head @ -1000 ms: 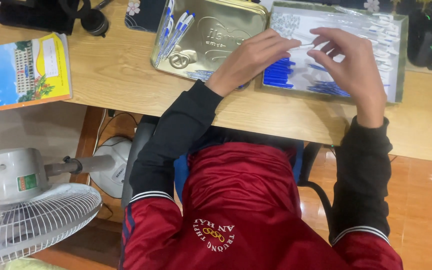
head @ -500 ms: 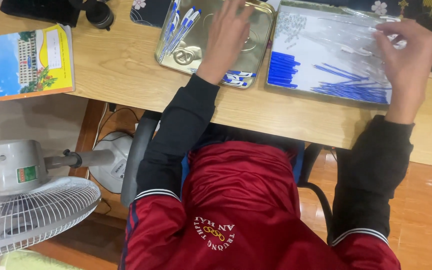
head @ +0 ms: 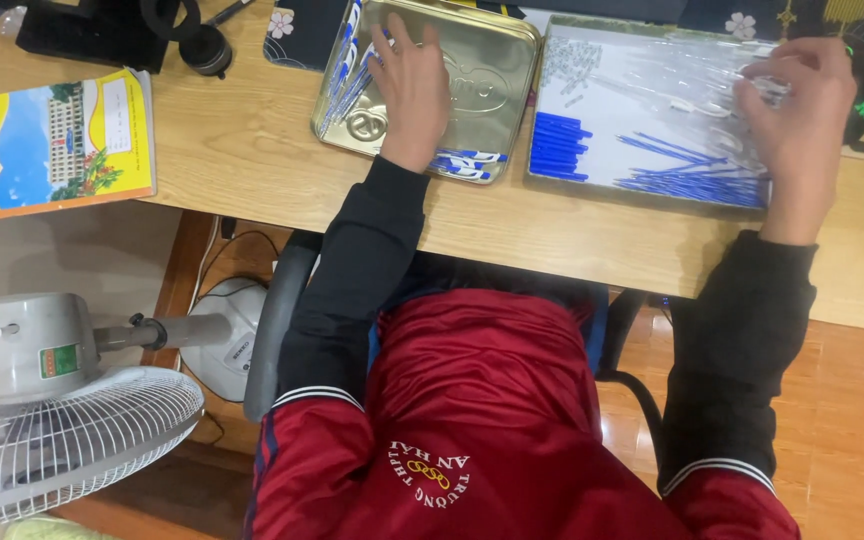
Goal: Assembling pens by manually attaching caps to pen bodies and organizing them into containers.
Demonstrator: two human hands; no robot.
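Seen from the head camera, my left hand (head: 410, 85) lies palm-down in the gold metal tin (head: 512, 110), fingers spread and loosely curled over the bare tin floor; I cannot tell whether anything is pinched beneath them. Assembled blue-and-white pens (head: 349, 70) lie along the tin's left wall, and a few more (head: 467, 165) rest at its near edge just beside my wrist. My right hand (head: 802, 100) sits at the far right edge of the flat tray (head: 652, 195), fingertips drawn together in a narrow grip on what appears to be a thin clear pen barrel, too small to confirm. On the tray lie a block of blue caps (head: 557, 150) at the left, a fan of blue refills (head: 692, 175) along the near side, and small clear parts (head: 572, 60) at the far corner. A yellow booklet (head: 57, 140) lies well apart at the left of the wooden surface (head: 232, 150); a white fan (head: 62, 440) stands below on the floor. I judge the step in hand to be picking a part from the tray while the left hand is down in the tin; the next move calls for a fine pinch on a single piece without dragging its neighbours
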